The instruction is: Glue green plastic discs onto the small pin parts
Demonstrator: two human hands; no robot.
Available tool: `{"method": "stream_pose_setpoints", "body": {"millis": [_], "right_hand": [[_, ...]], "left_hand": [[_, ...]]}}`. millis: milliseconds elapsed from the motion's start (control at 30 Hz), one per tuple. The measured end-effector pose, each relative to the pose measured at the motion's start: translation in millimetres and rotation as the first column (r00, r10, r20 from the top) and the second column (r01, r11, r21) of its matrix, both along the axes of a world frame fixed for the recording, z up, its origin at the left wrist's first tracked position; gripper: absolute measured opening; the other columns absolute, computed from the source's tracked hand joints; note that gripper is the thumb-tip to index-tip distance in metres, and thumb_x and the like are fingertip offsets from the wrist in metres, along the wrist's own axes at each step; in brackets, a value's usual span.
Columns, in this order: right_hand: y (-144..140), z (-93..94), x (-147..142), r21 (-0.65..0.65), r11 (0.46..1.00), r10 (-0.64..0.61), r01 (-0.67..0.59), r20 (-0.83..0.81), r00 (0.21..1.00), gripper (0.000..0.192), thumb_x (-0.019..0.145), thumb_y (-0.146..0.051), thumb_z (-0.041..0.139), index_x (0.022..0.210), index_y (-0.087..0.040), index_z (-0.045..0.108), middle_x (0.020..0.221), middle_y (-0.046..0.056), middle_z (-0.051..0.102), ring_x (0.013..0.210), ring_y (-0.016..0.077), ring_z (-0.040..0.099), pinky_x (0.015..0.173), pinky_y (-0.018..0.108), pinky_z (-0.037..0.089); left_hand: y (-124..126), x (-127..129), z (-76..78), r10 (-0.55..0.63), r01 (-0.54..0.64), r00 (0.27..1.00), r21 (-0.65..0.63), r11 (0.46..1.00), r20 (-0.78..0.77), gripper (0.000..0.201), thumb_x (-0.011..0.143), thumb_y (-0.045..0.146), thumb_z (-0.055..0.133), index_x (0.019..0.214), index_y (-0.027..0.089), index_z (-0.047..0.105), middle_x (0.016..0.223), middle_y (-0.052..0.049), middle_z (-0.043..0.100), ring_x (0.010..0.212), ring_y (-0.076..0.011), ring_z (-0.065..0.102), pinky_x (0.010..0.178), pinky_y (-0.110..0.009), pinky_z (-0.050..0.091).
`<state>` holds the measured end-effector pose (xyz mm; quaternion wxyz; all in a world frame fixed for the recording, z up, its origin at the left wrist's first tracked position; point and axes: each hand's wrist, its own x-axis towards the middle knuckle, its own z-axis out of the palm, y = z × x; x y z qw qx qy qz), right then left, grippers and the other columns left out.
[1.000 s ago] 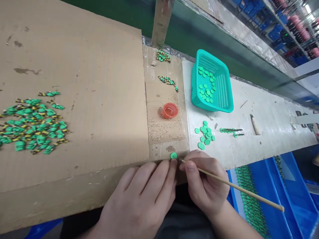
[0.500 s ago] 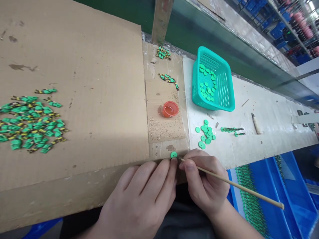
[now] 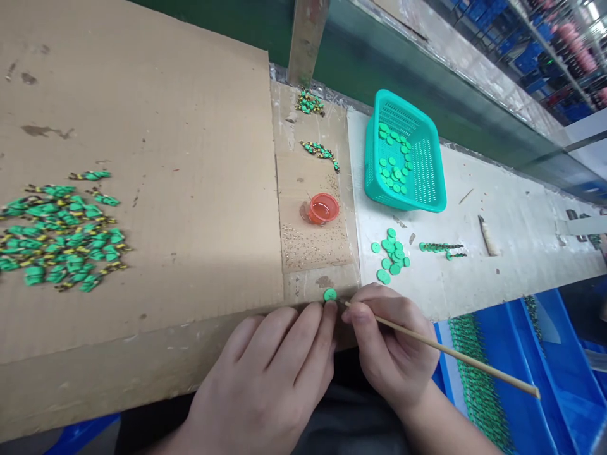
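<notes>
At the front edge of the bench, my left hand (image 3: 277,373) is closed, its index fingertip against a round green button-like disc (image 3: 330,295). The thumb is hidden under the hand. A thin wooden stick (image 3: 455,355) is pinched in my right hand (image 3: 396,344), its near end pointing at the left fingertips. Whatever small piece lies between the two hands is too hidden to make out. Ahead of them stands a small red cup (image 3: 324,208) of clear liquid, with tiny brown grains scattered about it.
A green basket (image 3: 429,170) holds several green discs. More loose discs (image 3: 395,268) lie before it, beside dark-and-green strips (image 3: 441,246). Far left, green pieces with yellow-black ends (image 3: 71,240) lie heaped on cardboard (image 3: 203,158). Blue bins (image 3: 521,366) stand below right.
Both hands hold nearly the same pose. The view has shifted very slightly; nothing has been taken up or let go.
</notes>
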<state>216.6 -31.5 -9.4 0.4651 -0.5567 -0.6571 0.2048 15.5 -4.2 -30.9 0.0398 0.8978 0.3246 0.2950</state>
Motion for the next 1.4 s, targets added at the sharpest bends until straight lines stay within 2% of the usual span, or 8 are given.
{"method": "stream_pose_setpoints", "body": {"millis": [100,233,433,567,667,1200,1333,1400], "right_hand": [[-2.8,-0.2,1.5,0.016,0.999,-0.026,0.028,-0.071,0.997,0.026,0.102,0.003,0.066,0.109,-0.022,0.064,0.091,0.001,0.075,0.079,0.0163,0.071,0.070,0.033,0.059],[7.9,11.9,3.4,0.096,0.993,-0.062,0.074,-0.126,0.990,0.023,0.103,0.001,0.063,0.108,-0.022,0.065,0.088,0.000,0.075,0.076,0.0164,0.073,0.071,0.034,0.061],[69.7,34.8,7.5,0.090,0.974,-0.208,0.210,-0.022,0.978,0.005,0.108,-0.023,0.073,0.105,-0.025,0.070,0.090,0.000,0.073,0.077,0.0165,0.075,0.069,0.032,0.061],[113.5,39.7,6.4,0.097,0.987,-0.139,0.132,0.069,0.988,0.021,0.109,-0.029,0.072,0.089,-0.024,0.065,0.077,-0.003,0.069,0.065,0.0129,0.069,0.064,0.027,0.056],[131.0,38.8,4.6,0.070,0.995,-0.079,0.071,0.123,0.989,0.027,0.108,-0.027,0.071,0.082,-0.023,0.062,0.072,-0.005,0.064,0.059,0.0105,0.061,0.058,0.024,0.049],[140.7,33.1,2.5,0.033,0.998,-0.060,0.055,0.173,0.983,0.029,0.106,-0.028,0.071,0.079,-0.024,0.060,0.070,-0.005,0.063,0.057,0.0114,0.057,0.059,0.025,0.048],[136.3,35.5,2.4,0.082,0.995,-0.065,0.052,0.167,0.984,0.030,0.106,-0.025,0.071,0.079,-0.024,0.060,0.071,-0.005,0.061,0.058,0.0104,0.058,0.059,0.025,0.047],[129.8,37.2,4.4,0.128,0.987,-0.117,0.100,0.135,0.984,0.029,0.108,-0.027,0.071,0.081,-0.024,0.060,0.071,-0.005,0.060,0.059,0.0109,0.059,0.060,0.026,0.048]], "left_hand": [[-0.2,-0.6,-0.1,0.003,-0.003,1.000,0.004,1.000,0.001,0.033,0.111,0.022,0.064,0.140,0.011,0.075,0.132,-0.007,0.078,0.108,-0.0272,0.066,0.088,-0.048,0.048],[-1.2,-0.6,0.3,0.013,-0.013,1.000,0.004,1.000,0.002,0.033,0.111,0.023,0.064,0.140,0.011,0.075,0.131,-0.007,0.078,0.108,-0.0268,0.067,0.089,-0.048,0.048],[1.6,2.2,-0.8,0.026,-0.026,0.999,0.016,1.000,0.025,0.032,0.111,0.022,0.063,0.138,0.011,0.077,0.132,-0.007,0.078,0.107,-0.0257,0.068,0.090,-0.047,0.049],[3.5,2.4,-4.9,0.027,-0.029,0.998,0.048,0.998,0.050,0.031,0.111,0.020,0.063,0.137,0.010,0.077,0.129,-0.007,0.079,0.105,-0.0252,0.068,0.090,-0.047,0.048],[2.9,1.0,-8.8,0.013,-0.014,0.999,0.045,0.999,0.036,0.031,0.110,0.020,0.065,0.137,0.011,0.077,0.134,-0.006,0.079,0.109,-0.0256,0.069,0.092,-0.046,0.048],[3.1,0.8,-9.3,0.028,-0.030,0.999,0.046,0.998,0.042,0.031,0.109,0.020,0.066,0.136,0.012,0.078,0.132,-0.007,0.080,0.104,-0.0243,0.069,0.089,-0.045,0.047],[1.9,1.5,-10.3,0.031,-0.033,0.998,0.039,0.999,0.050,0.032,0.108,0.022,0.068,0.137,0.012,0.077,0.133,-0.007,0.080,0.105,-0.0247,0.069,0.090,-0.045,0.048],[1.6,1.6,-10.0,0.039,-0.041,0.998,0.033,0.999,0.058,0.032,0.109,0.022,0.068,0.138,0.012,0.077,0.133,-0.007,0.080,0.105,-0.0243,0.069,0.090,-0.045,0.048]]}}
